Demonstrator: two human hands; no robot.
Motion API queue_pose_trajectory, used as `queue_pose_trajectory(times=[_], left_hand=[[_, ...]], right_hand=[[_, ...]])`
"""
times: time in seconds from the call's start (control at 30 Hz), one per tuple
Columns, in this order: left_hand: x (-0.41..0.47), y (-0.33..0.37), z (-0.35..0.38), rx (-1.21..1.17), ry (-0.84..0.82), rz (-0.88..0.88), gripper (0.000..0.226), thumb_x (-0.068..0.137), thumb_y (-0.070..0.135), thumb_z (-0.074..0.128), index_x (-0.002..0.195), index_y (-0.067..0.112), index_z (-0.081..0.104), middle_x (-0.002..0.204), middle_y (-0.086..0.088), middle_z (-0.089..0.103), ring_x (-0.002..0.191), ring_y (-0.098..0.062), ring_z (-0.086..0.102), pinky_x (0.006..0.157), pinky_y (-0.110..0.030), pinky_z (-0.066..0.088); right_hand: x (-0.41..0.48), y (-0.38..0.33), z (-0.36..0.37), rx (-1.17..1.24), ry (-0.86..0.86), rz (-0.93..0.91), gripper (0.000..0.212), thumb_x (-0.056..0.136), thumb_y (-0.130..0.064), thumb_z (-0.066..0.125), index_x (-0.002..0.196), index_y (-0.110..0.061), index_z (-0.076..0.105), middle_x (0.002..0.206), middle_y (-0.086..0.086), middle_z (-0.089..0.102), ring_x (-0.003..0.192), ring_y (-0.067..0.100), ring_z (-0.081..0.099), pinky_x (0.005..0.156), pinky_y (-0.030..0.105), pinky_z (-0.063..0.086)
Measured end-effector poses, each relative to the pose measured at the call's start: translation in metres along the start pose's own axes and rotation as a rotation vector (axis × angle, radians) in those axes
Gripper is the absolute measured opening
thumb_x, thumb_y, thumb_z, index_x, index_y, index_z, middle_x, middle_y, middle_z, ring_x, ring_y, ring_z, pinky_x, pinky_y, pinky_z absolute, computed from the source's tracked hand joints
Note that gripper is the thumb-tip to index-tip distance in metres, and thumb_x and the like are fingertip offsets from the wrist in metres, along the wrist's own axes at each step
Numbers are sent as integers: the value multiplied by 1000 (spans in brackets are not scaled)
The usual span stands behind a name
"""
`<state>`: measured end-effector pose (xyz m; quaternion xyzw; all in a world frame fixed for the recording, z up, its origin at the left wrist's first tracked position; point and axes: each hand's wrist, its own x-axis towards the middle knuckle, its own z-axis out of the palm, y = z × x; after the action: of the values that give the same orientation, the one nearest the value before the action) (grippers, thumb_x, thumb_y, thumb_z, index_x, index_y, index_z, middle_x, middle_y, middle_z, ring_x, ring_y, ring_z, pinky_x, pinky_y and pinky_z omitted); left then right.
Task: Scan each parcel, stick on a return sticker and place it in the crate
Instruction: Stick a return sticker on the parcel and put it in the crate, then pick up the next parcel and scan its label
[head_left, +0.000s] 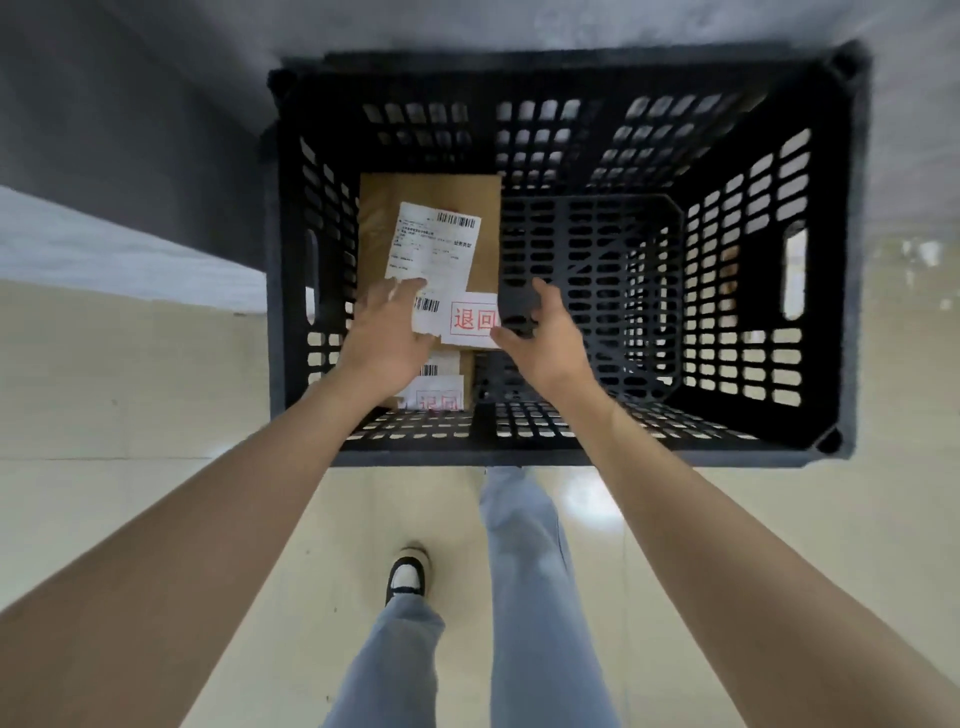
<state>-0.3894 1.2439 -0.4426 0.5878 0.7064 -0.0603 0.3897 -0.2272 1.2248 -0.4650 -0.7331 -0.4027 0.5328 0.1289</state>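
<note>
A black slotted crate (810, 260) stands on the floor. A brown cardboard parcel (436, 197) lies in its left half, with a white shipping label (434, 249) and a white return sticker (470, 319) printed in red. My left hand (387, 332) rests on the parcel's near left part, fingers spread over the label. My right hand (540, 332) is at the parcel's right edge, gripping a small black scanner (517, 306). Below it, a second parcel (441, 387) with its own label and red sticker shows partly under my left wrist.
The crate's right half shows bare slotted bottom (597, 270). A grey wall (130, 130) lies to the left and behind the crate. My legs and a black-and-white shoe (408, 574) stand on glossy beige tiles in front of the crate.
</note>
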Motion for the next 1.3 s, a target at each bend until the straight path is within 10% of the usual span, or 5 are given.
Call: queue_pose_trajectory(times=[0.7, 1.3], left_hand=[[-357, 66, -47, 517, -297, 1031, 42, 94, 17, 53, 135, 21, 46, 144, 0, 39, 132, -22, 38, 107, -36, 34], [-774, 70, 189, 730, -662, 1792, 40, 91, 19, 55, 131, 21, 50, 135, -4, 46, 123, -21, 48, 96, -21, 32]], right_hand=[[-454, 77, -1, 43, 778, 137, 50, 88, -25, 59, 135, -14, 44, 132, 10, 49, 124, 25, 46, 99, 33, 36], [-896, 325, 126, 436, 1404, 677, 45, 87, -21, 61, 130, -12, 48, 128, 11, 51, 122, 26, 47, 98, 31, 37]])
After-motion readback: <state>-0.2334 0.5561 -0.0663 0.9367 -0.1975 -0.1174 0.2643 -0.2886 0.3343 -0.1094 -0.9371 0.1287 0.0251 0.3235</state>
